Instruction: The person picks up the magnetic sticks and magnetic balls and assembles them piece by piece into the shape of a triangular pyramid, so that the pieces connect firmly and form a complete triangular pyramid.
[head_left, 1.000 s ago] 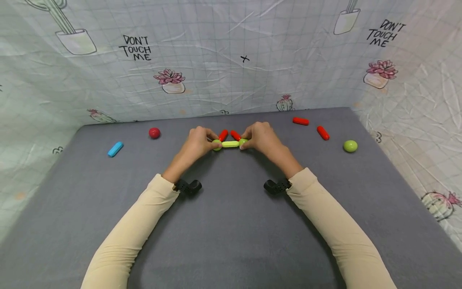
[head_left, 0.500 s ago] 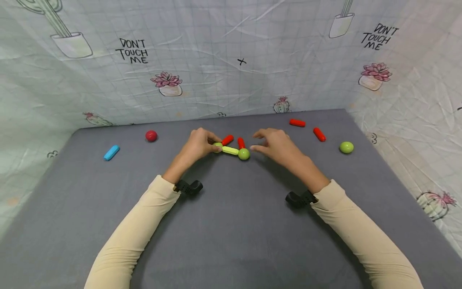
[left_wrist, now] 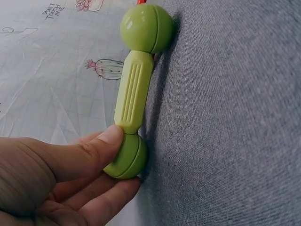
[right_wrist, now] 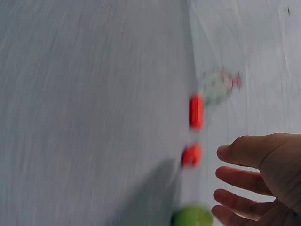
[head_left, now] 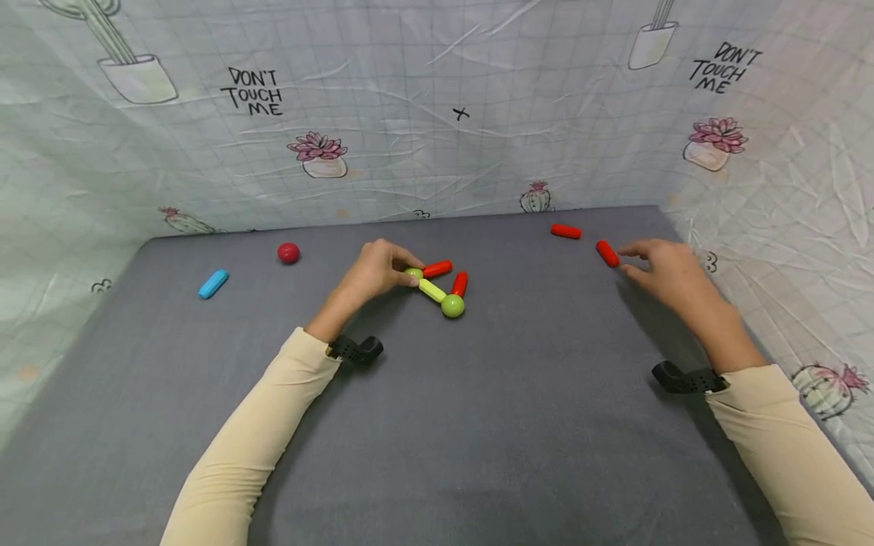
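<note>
My left hand point(head_left: 378, 270) pinches a green ball point(left_wrist: 129, 157) between thumb and fingers. A yellow-green stick point(left_wrist: 134, 92) joins it to a second green ball point(head_left: 453, 306), which lies nearer to me on the table. One red stick point(head_left: 438, 269) extends from the held ball, another red stick point(head_left: 460, 284) from the second ball; their far ends are apart. Over at the right, my right hand point(head_left: 672, 277) has its fingers spread and holds nothing. Its fingertips are right beside a loose red stick point(head_left: 607, 254). A loose green ball point(right_wrist: 193, 215) shows under this hand in the right wrist view, hidden in the head view.
Another red stick point(head_left: 566, 231) lies near the table's back edge. To the left are a red ball point(head_left: 289, 253) and a blue stick point(head_left: 214, 284). A printed cloth point(head_left: 410, 106) hangs behind the grey table point(head_left: 437, 425).
My right hand has let go of the second green ball and moved far right to the loose red stick. The joined piece has swung, its second ball now nearer to me.
</note>
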Motion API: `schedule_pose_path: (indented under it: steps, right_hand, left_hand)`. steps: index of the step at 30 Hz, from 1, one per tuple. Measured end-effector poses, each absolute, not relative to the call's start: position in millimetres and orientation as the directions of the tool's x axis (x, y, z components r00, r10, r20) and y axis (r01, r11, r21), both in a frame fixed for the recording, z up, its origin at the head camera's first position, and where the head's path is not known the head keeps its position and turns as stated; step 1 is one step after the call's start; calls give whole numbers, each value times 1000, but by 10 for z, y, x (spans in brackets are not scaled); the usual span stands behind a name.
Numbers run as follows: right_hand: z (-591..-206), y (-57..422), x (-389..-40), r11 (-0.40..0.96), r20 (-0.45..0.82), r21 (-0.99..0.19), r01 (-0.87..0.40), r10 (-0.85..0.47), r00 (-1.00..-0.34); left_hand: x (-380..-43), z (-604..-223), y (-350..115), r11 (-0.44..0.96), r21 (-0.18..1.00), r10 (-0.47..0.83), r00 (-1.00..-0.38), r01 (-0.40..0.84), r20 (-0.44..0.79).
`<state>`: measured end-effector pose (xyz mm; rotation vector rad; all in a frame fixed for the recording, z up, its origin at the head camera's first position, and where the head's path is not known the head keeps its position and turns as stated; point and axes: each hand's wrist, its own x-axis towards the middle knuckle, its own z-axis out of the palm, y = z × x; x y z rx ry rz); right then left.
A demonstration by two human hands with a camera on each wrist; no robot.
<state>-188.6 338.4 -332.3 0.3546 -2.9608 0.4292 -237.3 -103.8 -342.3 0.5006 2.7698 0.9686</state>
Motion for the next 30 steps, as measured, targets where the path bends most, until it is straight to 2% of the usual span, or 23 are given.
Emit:
schedule_pose_path:
  steps: [4,12,19,30]
  right_hand:
    - [-3395,3676,-1842,940,165,-259,-223,-184,-969]
    - [-3415,3956,-1747,950,90,-279,-138,-118,-989]
    - [-3432,4015,-1719,953,119,-250,-173,-147,-982]
    - [-3458,4032,-1714,953,108,-275,-127,-100,-989]
  left_hand:
    - [-2392,-3462,-1067,731,634,361,-931,250,-49]
    - [-2404,-3456,-1064,735,641,350,-933,221,-79]
    - [-2404,-3423,-1057,736,645,344,-934,206,-94]
    - [-2415,-3432,-1082,739,642,343,-934,205,-96]
